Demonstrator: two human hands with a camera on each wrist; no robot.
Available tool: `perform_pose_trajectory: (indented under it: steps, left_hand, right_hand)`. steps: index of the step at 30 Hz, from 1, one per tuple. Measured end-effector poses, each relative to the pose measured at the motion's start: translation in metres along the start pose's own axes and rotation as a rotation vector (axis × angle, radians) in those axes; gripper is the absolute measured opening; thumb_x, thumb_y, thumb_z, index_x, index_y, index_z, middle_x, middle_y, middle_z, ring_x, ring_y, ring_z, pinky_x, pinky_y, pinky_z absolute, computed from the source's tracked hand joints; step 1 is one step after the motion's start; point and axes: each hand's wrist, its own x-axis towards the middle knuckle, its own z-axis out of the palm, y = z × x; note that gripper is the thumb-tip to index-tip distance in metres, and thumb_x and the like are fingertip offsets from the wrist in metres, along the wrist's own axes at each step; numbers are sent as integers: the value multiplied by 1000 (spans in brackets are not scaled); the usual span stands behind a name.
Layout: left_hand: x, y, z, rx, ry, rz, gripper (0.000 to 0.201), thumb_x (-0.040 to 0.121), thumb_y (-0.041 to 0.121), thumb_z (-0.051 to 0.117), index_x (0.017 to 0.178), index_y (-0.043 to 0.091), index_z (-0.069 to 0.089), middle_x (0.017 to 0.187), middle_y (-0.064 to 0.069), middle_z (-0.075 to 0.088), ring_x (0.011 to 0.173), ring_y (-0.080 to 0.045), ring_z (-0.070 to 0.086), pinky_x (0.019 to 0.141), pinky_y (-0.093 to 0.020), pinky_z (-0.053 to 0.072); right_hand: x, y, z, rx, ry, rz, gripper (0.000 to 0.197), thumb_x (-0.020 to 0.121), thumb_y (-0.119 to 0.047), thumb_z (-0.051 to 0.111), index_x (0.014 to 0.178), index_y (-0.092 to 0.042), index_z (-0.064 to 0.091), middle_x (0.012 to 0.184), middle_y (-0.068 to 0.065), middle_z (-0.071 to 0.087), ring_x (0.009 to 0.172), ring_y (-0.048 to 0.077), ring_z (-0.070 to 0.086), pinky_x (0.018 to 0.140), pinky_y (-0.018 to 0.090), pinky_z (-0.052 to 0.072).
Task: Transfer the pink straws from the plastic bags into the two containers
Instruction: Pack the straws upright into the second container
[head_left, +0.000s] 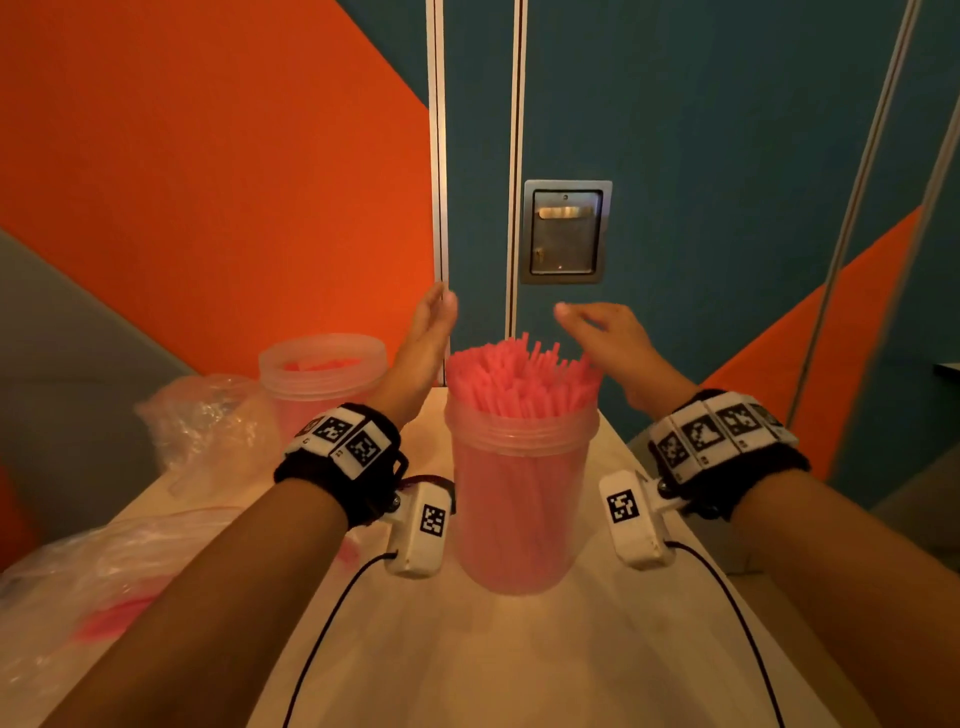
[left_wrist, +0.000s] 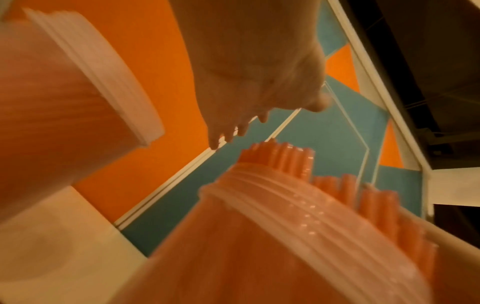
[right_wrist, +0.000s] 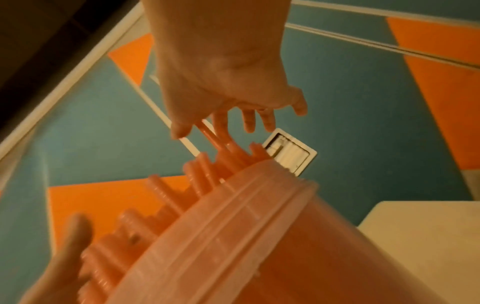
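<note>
A clear round container (head_left: 519, 499) stands mid-table, packed with upright pink straws (head_left: 519, 379) that stick out above its rim. My left hand (head_left: 434, 322) is open, palm facing the left side of the straw tops. On the other side my right hand (head_left: 592, 327) hovers open over the straws' right edge, fingers spread. The right wrist view shows the right hand (right_wrist: 233, 102) with straight fingers close to the straw tips (right_wrist: 228, 160); contact is unclear. A second container (head_left: 322, 374) at the back left holds a few straws. The left wrist view shows my left hand (left_wrist: 246, 102) above the full container (left_wrist: 285, 236).
A crumpled clear plastic bag (head_left: 208, 421) lies left of the second container. Another bag (head_left: 104, 587) with some pink straws inside lies at the near left, under my left forearm. The narrow table (head_left: 519, 649) ends against a teal and orange wall with a metal latch plate (head_left: 566, 231).
</note>
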Motion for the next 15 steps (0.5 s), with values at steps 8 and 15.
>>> perform_pose_trajectory:
  steps: [8, 15]
  left_hand:
    - [-17, -22, -4, 176, -406, -120, 136, 52, 30, 88, 148, 29, -8, 148, -7, 30, 129, -17, 40, 98, -24, 41]
    - [-5, 4, 38, 351, -286, 70, 105, 55, 70, 72, 141, 41, 19, 144, -2, 42, 131, -19, 42, 110, -38, 33]
  right_hand:
    - [-25, 3, 14, 180, -253, 326, 82, 81, -77, 27, 143, -25, 34, 150, -8, 26, 140, 15, 27, 117, 41, 19]
    - [-19, -32, 33, 360, -126, 375, 63, 90, -64, 33, 106, -11, 62, 102, 6, 67, 94, 20, 63, 79, 32, 51]
